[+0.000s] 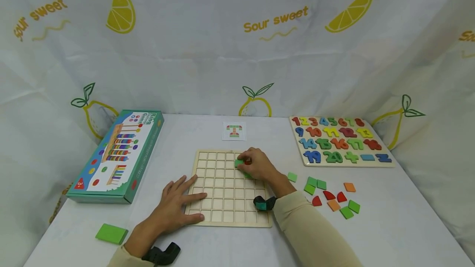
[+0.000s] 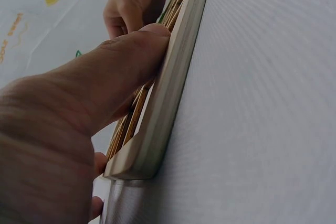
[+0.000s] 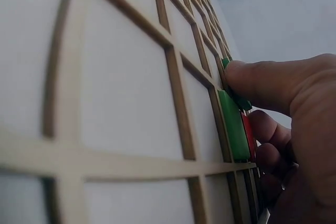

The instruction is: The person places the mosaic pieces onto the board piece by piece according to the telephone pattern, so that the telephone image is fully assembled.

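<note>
A wooden grid board [image 1: 224, 182] lies flat, with my left hand [image 1: 177, 202] resting on its left edge, fingers spread. In the left wrist view the left thumb [image 2: 131, 48] presses on the board's rim. My right hand [image 1: 258, 164] is at the board's far right corner, pinching a green square tile [image 1: 238, 163] between thumb and fingers, close over a cell. Beside it, a red quarter-round tile [image 1: 247, 162] sits in the board, partly covered by the fingers. Another green tile [image 3: 233, 127] fills a cell next to the red one in the right wrist view.
Loose green, red and orange tiles [image 1: 333, 205] lie right of the board. A pattern card [image 1: 234, 131] is behind it. A number puzzle [image 1: 341, 141] stands back right, a boxed game [image 1: 115, 155] at left, and a green block [image 1: 111, 234] front left.
</note>
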Tool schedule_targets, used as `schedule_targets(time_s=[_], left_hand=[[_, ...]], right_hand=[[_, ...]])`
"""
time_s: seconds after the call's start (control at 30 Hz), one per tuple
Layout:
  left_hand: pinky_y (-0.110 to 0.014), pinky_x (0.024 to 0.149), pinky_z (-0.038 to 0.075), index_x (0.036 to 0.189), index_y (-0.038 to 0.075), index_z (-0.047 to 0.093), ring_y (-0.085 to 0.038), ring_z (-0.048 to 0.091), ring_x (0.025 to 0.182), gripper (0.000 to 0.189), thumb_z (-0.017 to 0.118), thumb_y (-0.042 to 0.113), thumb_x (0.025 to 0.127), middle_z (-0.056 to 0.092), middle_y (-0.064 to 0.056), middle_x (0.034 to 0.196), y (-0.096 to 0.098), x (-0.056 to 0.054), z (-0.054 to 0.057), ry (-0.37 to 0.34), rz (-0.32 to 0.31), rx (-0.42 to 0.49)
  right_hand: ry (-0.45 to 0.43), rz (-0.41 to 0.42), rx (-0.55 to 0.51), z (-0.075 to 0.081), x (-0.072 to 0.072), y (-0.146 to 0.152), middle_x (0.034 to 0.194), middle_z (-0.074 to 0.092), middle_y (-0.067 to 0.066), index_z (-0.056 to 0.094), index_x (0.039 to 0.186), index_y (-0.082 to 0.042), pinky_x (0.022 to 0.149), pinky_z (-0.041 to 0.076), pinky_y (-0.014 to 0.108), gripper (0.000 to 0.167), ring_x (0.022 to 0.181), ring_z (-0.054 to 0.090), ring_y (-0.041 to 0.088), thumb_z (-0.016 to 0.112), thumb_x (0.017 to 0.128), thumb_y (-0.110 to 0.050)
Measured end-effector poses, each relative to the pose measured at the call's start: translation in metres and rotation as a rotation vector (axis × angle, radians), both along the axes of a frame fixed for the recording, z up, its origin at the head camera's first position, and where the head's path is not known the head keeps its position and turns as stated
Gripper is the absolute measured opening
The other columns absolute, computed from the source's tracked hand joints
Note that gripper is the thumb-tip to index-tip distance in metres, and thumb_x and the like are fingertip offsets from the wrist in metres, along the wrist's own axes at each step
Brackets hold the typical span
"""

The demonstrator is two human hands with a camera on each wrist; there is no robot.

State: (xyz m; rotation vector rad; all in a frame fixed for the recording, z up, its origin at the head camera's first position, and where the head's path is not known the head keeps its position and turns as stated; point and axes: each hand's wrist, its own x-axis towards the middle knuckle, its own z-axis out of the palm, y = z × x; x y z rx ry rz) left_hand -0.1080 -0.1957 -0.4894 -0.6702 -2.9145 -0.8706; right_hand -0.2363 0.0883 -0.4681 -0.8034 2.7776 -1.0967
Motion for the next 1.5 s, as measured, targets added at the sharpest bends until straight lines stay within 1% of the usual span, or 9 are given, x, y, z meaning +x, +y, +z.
schedule_targets(time_s=[0.23,0.47,0.63,0.7,0.83,1.0,1.1,1.2,1.5], left_hand=[[-0.063,0.104,0.008,0.121,0.023,0.071,-0.043,0.02,0.139,0.059,0.076,0.056,0.073,0.034,-0.012,0.152,-0.001,0.0,-0.001,0.018,0.002,0.001],[-0.064,0.104,0.008,0.121,0.023,0.07,-0.043,0.02,0.139,0.058,0.076,0.055,0.073,0.034,-0.012,0.152,-0.003,0.001,-0.001,0.014,0.002,0.003],[-0.063,0.104,0.008,0.121,0.023,0.07,-0.043,0.02,0.139,0.058,0.076,0.055,0.073,0.034,-0.012,0.152,-0.004,0.002,-0.001,0.013,0.009,-0.001],[-0.063,0.104,0.007,0.122,0.023,0.07,-0.043,0.02,0.139,0.058,0.076,0.055,0.074,0.034,-0.012,0.152,-0.005,0.002,-0.001,0.015,0.01,0.0],[-0.063,0.105,0.007,0.122,0.023,0.07,-0.043,0.019,0.139,0.058,0.076,0.055,0.074,0.033,-0.011,0.153,-0.005,0.002,-0.001,0.015,0.01,-0.004],[-0.063,0.104,0.008,0.122,0.024,0.07,-0.043,0.019,0.139,0.058,0.075,0.055,0.074,0.033,-0.012,0.152,-0.005,0.001,-0.001,0.012,0.003,-0.001],[-0.064,0.104,0.008,0.123,0.024,0.07,-0.043,0.018,0.139,0.058,0.075,0.056,0.075,0.033,-0.012,0.152,-0.005,0.001,-0.001,0.005,-0.006,0.004],[-0.064,0.104,0.007,0.123,0.024,0.069,-0.043,0.017,0.14,0.058,0.074,0.057,0.075,0.032,-0.012,0.153,-0.003,0.0,-0.001,-0.006,-0.008,0.0],[-0.062,0.106,0.006,0.124,0.026,0.068,-0.04,0.016,0.141,0.06,0.073,0.059,0.075,0.031,-0.009,0.154,0.0,0.0,0.0,-0.02,0.004,-0.024]], right_hand=[[-0.037,-0.025,0.053,0.004,0.002,-0.003,0.096,0.057,0.001,0.072,0.109,-0.007,0.073,0.044,0.034,0.024,0.085,0.049,0.019,0.074,0.086,-0.015],[-0.018,-0.011,-0.022,0.013,0.004,0.007,0.098,0.06,0.005,0.069,0.114,-0.003,0.075,0.048,0.039,0.029,0.088,0.054,0.022,0.073,0.087,-0.015],[-0.001,-0.002,-0.087,0.031,0.011,0.015,0.104,0.062,0.012,0.068,0.115,-0.003,0.079,0.048,0.045,0.031,0.095,0.055,0.029,0.072,0.087,-0.015],[0.015,-0.009,-0.108,0.041,0.015,0.018,0.105,0.062,0.014,0.068,0.115,-0.003,0.079,0.048,0.048,0.031,0.097,0.054,0.03,0.073,0.086,-0.014],[0.059,-0.021,-0.124,0.057,0.024,0.027,0.107,0.062,0.012,0.068,0.117,-0.005,0.082,0.047,0.052,0.033,0.099,0.054,0.032,0.074,0.086,-0.015],[0.137,-0.018,-0.115,0.073,0.037,0.043,0.107,0.062,0.003,0.067,0.118,-0.007,0.083,0.046,0.049,0.035,0.098,0.052,0.026,0.075,0.085,-0.015],[0.18,-0.027,-0.105,0.08,0.045,0.054,0.107,0.061,0.001,0.067,0.119,-0.008,0.082,0.045,0.045,0.036,0.097,0.051,0.023,0.076,0.085,-0.016],[0.22,-0.047,-0.094,0.087,0.054,0.067,0.108,0.061,0.001,0.067,0.119,-0.009,0.081,0.045,0.045,0.037,0.099,0.052,0.023,0.077,0.084,-0.016],[0.306,-0.098,-0.083,0.104,0.075,0.103,0.116,0.058,0.006,0.065,0.12,-0.007,0.085,0.045,0.055,0.039,0.109,0.051,0.028,0.078,0.083,-0.011]])
